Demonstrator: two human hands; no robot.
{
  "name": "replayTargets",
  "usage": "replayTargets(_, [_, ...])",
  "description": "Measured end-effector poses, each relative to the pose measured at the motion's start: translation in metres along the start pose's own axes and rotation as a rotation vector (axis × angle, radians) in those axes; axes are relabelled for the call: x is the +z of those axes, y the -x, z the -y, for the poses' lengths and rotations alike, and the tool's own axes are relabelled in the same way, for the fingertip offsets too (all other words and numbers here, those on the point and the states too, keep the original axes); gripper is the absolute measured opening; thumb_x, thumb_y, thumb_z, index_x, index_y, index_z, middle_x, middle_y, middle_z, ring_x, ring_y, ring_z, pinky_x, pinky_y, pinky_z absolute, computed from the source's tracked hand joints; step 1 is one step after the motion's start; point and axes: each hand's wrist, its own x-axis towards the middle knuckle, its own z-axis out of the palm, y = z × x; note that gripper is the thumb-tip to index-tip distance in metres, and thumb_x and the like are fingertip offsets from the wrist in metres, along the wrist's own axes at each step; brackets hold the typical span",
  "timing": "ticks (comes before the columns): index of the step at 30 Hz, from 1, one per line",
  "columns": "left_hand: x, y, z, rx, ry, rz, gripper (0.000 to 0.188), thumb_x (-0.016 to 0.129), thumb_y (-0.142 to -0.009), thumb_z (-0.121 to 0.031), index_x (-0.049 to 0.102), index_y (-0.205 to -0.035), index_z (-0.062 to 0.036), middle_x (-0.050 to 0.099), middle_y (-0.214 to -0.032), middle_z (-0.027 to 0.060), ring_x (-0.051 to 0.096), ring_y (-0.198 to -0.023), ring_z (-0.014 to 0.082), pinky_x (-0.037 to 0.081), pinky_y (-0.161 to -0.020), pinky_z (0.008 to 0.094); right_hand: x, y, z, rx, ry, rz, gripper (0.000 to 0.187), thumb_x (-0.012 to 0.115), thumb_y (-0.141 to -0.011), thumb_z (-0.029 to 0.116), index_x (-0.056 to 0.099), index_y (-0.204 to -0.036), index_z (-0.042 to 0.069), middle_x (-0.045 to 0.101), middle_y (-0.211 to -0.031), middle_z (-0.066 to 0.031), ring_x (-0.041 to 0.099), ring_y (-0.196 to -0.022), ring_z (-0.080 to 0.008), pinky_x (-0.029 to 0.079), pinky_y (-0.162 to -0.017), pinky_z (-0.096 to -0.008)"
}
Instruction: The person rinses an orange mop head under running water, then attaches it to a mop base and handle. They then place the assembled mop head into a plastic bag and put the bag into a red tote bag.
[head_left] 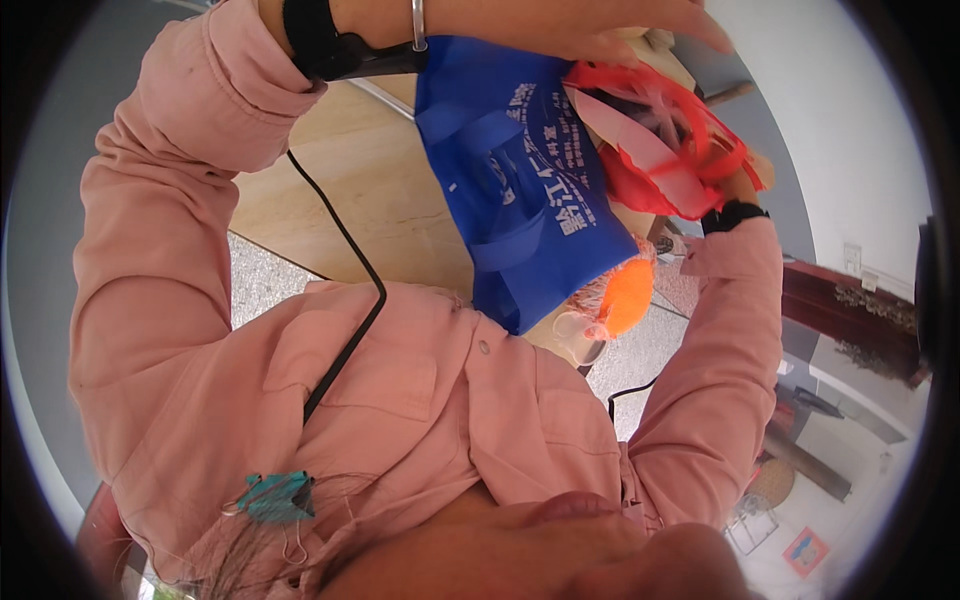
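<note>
A red plastic bag (668, 155), crumpled and partly see-through, is gripped by my right hand (742, 185). The hand is mostly hidden behind the plastic. Across the top edge reaches my left hand (600, 28), partly cut off, its visible fingers stretched out and apart just above the red bag. Below it a blue cloth tote bag (505, 250) with white print and blue handles stands or lies before my chest; I cannot tell which. A bright orange rounded thing (628, 298) in netting or clear wrap sits beside the tote's lower corner.
A pale wood-look tabletop (330, 220) lies to the left of the tote. Beside the orange thing is a clear plastic cup (578, 335). A black cable (372, 300) runs across my shirt front. Dark reddish wooden furniture (845, 310) stands off to the right.
</note>
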Motion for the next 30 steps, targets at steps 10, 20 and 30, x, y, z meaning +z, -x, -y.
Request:
replayTargets(10, [0.007, 0.051, -0.027, -0.091, -0.171, 0.813, 0.041, 0.072, -0.072, -0.020, 0.061, -0.111, -0.0117, 0.059, -0.104, 0.0034, 0.053, -0.102, 0.0212, 0.042, -0.085, 0.0357, -0.137, 0.160, -0.023, -0.157, -0.805, -0.391, 0.026, 0.061, -0.083, 0.028, 0.058, -0.089, 0.003, 0.053, -0.063, -0.0008, 0.050, -0.049, -0.0077, 0.041, -0.044, -0.0216])
replayTargets(20, [0.033, 0.058, -0.001, 0.045, -0.606, 0.812, 0.031, 0.069, -0.076, -0.026, 0.066, -0.105, -0.0148, 0.063, -0.097, 0.0061, 0.059, -0.091, 0.0211, 0.044, -0.078, 0.0318, -0.051, 0.118, 0.032, -0.484, 0.172, -1.011, 0.029, 0.062, -0.079, 0.020, 0.061, -0.105, 0.006, 0.065, -0.077, -0.0159, 0.066, -0.071, -0.0281, 0.051, -0.066, -0.0389])
replayTargets(30, [-0.010, 0.085, -0.059, -0.060, 0.366, 0.829, 0.034, 0.071, -0.074, -0.030, 0.063, -0.100, -0.0097, 0.059, -0.091, 0.0057, 0.055, -0.095, 0.0248, 0.038, -0.091, 0.0415, -0.008, 0.253, 0.168, -0.507, -0.443, -0.871, 0.060, 0.073, -0.070, 0.051, 0.061, -0.105, 0.005, 0.062, -0.075, -0.0089, 0.060, -0.059, -0.0225, 0.048, -0.055, -0.0348])
